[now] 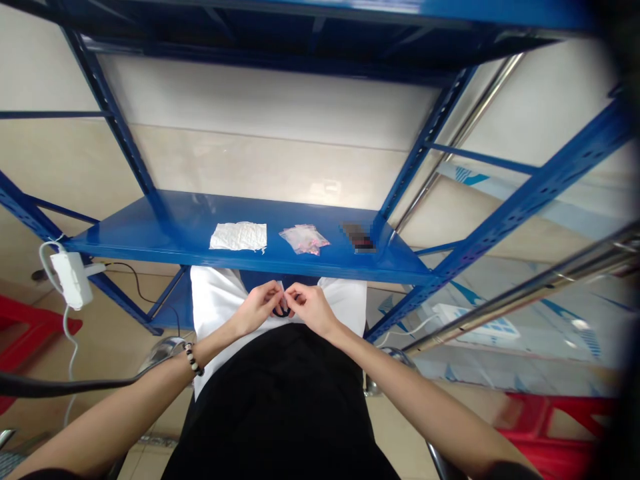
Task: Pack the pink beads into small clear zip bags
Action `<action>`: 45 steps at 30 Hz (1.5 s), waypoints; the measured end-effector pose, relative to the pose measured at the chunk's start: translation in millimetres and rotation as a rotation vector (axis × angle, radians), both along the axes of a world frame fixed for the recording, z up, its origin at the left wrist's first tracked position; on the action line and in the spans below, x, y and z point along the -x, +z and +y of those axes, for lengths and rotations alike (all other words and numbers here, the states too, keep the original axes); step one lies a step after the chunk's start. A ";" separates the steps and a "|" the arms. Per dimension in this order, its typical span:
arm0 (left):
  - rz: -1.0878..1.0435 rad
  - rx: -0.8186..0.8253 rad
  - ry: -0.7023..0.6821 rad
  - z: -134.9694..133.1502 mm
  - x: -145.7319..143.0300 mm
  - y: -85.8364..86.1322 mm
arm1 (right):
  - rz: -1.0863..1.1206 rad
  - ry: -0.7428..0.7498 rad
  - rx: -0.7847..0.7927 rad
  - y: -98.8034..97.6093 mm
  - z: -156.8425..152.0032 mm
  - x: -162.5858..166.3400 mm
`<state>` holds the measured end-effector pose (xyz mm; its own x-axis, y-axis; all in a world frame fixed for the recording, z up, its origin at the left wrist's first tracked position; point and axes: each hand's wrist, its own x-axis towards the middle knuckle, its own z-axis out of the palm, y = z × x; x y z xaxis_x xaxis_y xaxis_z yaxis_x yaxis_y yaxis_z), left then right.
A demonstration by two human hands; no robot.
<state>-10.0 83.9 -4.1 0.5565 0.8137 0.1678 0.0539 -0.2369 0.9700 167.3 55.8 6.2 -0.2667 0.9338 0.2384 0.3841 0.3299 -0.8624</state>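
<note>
Just below the shelf's front edge, over my lap, my left hand [261, 305] and my right hand [311, 307] meet with fingertips pinched together. Between them shows the edge of a small clear plastic bag [281, 286], mostly hidden by the fingers. A dark curved shape [283, 311] lies under the fingertips; I cannot tell what it is. On the shelf ahead, a pile of small clear plastic bags [304, 239] with pink marks lies a little beyond my right hand. A crumpled white cloth or paper sheet [239, 236] is spread to the left of the pile.
The blue metal shelf [175, 227] spans in front of me, with another shelf [300, 40] overhead. A blurred-out dark object [359, 237] lies at its right. A white power strip [73, 279] hangs at the left post. Red stools [555, 427] stand on both sides.
</note>
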 end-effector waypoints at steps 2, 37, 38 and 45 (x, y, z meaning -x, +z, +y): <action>0.048 -0.050 0.013 -2.1 0.1 -1.3 | -0.054 -0.009 -0.013 -2.0 -1.7 0.7; -0.338 0.521 0.189 3.5 7.2 -11.8 | 0.452 -0.049 0.116 22.3 8.0 -22.8; -0.349 0.542 0.185 0.9 6.9 -12.0 | 0.448 -0.049 0.123 21.7 6.8 -23.1; -0.298 0.467 0.212 2.0 2.9 -7.0 | 0.481 -0.038 0.180 18.9 10.8 -25.2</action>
<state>-12.9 85.9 -11.1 0.3573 0.9273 -0.1112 -0.2372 0.2052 0.9495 192.4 66.6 25.1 -0.1319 0.9782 0.1601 -0.0614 0.1532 -0.9863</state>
